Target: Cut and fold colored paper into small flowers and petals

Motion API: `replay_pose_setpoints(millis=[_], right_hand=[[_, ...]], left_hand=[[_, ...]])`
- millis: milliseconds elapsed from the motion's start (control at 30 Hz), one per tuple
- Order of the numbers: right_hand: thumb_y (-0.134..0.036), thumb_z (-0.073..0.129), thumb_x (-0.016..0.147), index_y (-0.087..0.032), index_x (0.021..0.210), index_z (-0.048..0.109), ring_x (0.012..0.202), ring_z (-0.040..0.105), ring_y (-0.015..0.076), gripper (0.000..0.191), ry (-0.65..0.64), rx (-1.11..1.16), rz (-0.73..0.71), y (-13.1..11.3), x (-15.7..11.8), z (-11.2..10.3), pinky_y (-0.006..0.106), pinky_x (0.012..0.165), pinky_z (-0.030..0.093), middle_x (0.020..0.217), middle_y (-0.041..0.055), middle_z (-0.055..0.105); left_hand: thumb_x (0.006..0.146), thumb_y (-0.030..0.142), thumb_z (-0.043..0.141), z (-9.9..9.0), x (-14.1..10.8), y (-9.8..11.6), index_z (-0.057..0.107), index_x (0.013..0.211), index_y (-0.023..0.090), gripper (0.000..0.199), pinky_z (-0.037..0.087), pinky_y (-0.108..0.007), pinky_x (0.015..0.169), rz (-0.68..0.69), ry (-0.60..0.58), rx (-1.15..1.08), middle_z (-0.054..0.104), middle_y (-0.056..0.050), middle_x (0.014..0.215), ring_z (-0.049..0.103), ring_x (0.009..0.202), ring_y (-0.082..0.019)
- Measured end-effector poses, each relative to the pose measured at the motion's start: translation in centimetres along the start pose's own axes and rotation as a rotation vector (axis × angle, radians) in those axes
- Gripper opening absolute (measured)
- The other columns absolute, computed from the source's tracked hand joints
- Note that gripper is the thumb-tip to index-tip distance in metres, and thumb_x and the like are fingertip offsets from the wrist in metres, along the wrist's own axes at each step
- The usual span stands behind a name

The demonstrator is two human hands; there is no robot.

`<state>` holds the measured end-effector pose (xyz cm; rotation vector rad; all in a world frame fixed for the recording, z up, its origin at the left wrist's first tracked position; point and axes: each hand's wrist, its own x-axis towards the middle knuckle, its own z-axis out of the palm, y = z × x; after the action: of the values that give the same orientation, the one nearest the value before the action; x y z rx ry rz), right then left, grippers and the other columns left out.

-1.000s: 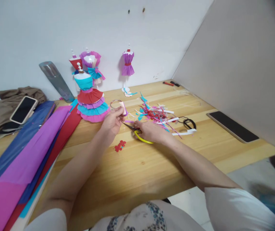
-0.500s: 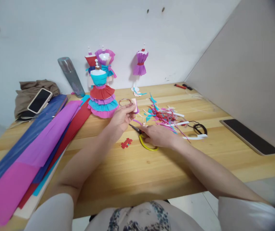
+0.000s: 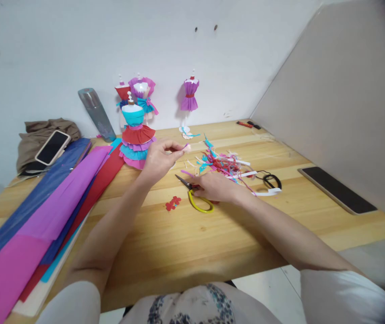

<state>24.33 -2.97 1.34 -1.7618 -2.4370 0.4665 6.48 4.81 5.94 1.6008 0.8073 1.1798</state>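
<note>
My left hand (image 3: 162, 158) pinches a small piece of pale pink and purple paper (image 3: 187, 147) between thumb and fingertips, above the table. My right hand (image 3: 212, 185) is closed about the yellow-handled scissors (image 3: 200, 205), which lie low at the tabletop with their dark blades pointing away to the left. By its fingertips is a thin purple paper strip (image 3: 187, 173). Red flower-shaped paper cutouts (image 3: 173, 204) lie left of the scissors. Behind my left hand stands a mini dress form in a tiered paper dress (image 3: 137, 135), partly covered by the hand.
Paper scraps (image 3: 224, 163) are heaped beyond my right hand, beside a black cord (image 3: 272, 181). Folded crepe paper (image 3: 57, 207) covers the left side. More dress forms (image 3: 190, 96) and a bottle (image 3: 96, 114) stand along the wall. A phone (image 3: 337, 190) lies right.
My left hand has lifted slightly and turned, and the paper piece now shows smaller at its fingertips. My right hand stays at the scissors. The whole view has shifted a little.
</note>
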Motion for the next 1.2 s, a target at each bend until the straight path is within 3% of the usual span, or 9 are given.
replay_pose_setpoints(millis=[100, 200, 367, 533, 733, 933, 1033, 1100, 1200], right_hand=[[-0.03, 0.064, 0.085, -0.018, 0.115, 0.07, 0.07, 0.062, 0.0166, 0.033, 0.177, 0.354, 0.049, 0.0, 1.7, 0.6, 0.026, 0.066, 0.043, 0.081, 0.0045, 0.071], [-0.038, 0.067, 0.078, -0.016, 0.112, 0.065, 0.062, 0.056, 0.0114, 0.04, 0.482, 0.838, -0.05, -0.2, 3.9, 1.1, 0.025, 0.06, 0.044, 0.09, 0.0031, 0.068], [-0.041, 0.074, 0.069, -0.018, 0.106, 0.063, 0.06, 0.05, 0.0098, 0.045, 0.613, 1.138, -0.081, -1.0, 5.9, 1.3, 0.025, 0.055, 0.043, 0.087, 0.0013, 0.065], [-0.041, 0.072, 0.072, -0.019, 0.111, 0.064, 0.078, 0.059, 0.0141, 0.046, 0.716, 0.972, -0.124, -1.3, 5.6, 0.9, 0.028, 0.07, 0.05, 0.108, 0.0075, 0.069], [-0.033, 0.063, 0.083, -0.017, 0.098, 0.069, 0.069, 0.059, 0.0144, 0.022, 0.753, 0.502, -0.182, -0.9, 4.7, 0.0, 0.029, 0.068, 0.05, 0.086, 0.0058, 0.07], [-0.03, 0.056, 0.085, -0.018, 0.076, 0.061, 0.065, 0.059, 0.015, 0.016, 0.769, 0.398, -0.189, -0.6, 4.4, -0.5, 0.028, 0.063, 0.047, 0.071, 0.0039, 0.063], [-0.026, 0.054, 0.08, -0.02, 0.072, 0.057, 0.063, 0.055, 0.0143, 0.011, 0.803, 0.378, -0.165, -0.7, 4.4, -0.7, 0.028, 0.061, 0.045, 0.067, 0.0021, 0.06], [-0.025, 0.053, 0.077, -0.02, 0.07, 0.055, 0.061, 0.054, 0.0137, 0.009, 0.825, 0.389, -0.131, -0.8, 4.3, -0.9, 0.027, 0.06, 0.043, 0.065, 0.001, 0.059], [-0.025, 0.052, 0.075, -0.02, 0.068, 0.054, 0.059, 0.052, 0.0131, 0.009, 0.821, 0.424, -0.111, -0.8, 4.1, -1.0, 0.027, 0.058, 0.041, 0.063, 0.0002, 0.057]], left_hand=[[0.068, 0.016, 0.082, 0.0, -0.3, 0.1, 0.073, 0.06, 0.021, 0.013, 0.045, -0.026, 0.08, 0.088, -0.015, 0.086, 0.068, -0.003, 0.072, 0.062, 0.082, -0.018], [0.067, 0.017, 0.083, 0.1, -0.4, -0.2, 0.072, 0.058, 0.021, 0.015, 0.044, -0.025, 0.075, 0.088, -0.006, 0.101, 0.066, -0.002, 0.067, 0.059, 0.075, -0.017], [0.072, 0.019, 0.078, -0.1, -0.1, -0.9, 0.07, 0.058, 0.022, 0.017, 0.043, -0.025, 0.075, 0.145, -0.009, 0.197, 0.066, -0.002, 0.071, 0.058, 0.077, -0.017], [0.073, 0.012, 0.071, -0.6, 0.1, -1.4, 0.067, 0.06, 0.023, 0.018, 0.041, -0.031, 0.082, 0.245, -0.093, 0.394, 0.064, -0.004, 0.077, 0.056, 0.084, -0.021], [0.075, 0.012, 0.067, -0.7, 0.1, -1.4, 0.064, 0.062, 0.023, 0.017, 0.037, -0.037, 0.087, 0.305, -0.171, 0.654, 0.059, -0.005, 0.074, 0.054, 0.085, -0.026], [0.076, 0.015, 0.068, -0.5, 0.0, -1.6, 0.066, 0.063, 0.023, 0.016, 0.037, -0.036, 0.087, 0.281, -0.144, 0.599, 0.059, -0.005, 0.072, 0.054, 0.081, -0.025], [0.074, 0.017, 0.072, -0.6, 0.0, -1.7, 0.074, 0.077, 0.024, 0.008, 0.039, -0.034, 0.09, 0.269, -0.148, 0.508, 0.066, -0.005, 0.082, 0.057, 0.088, -0.025], [0.072, 0.02, 0.075, -0.7, 0.2, -1.8, 0.076, 0.089, 0.025, 0.018, 0.039, -0.033, 0.092, 0.27, -0.173, 0.47, 0.069, -0.005, 0.09, 0.059, 0.094, -0.025], [0.074, 0.025, 0.075, -1.0, 0.5, -2.0, 0.077, 0.082, 0.025, 0.008, 0.04, -0.032, 0.09, 0.281, -0.224, 0.465, 0.067, -0.005, 0.083, 0.058, 0.088, -0.023]])
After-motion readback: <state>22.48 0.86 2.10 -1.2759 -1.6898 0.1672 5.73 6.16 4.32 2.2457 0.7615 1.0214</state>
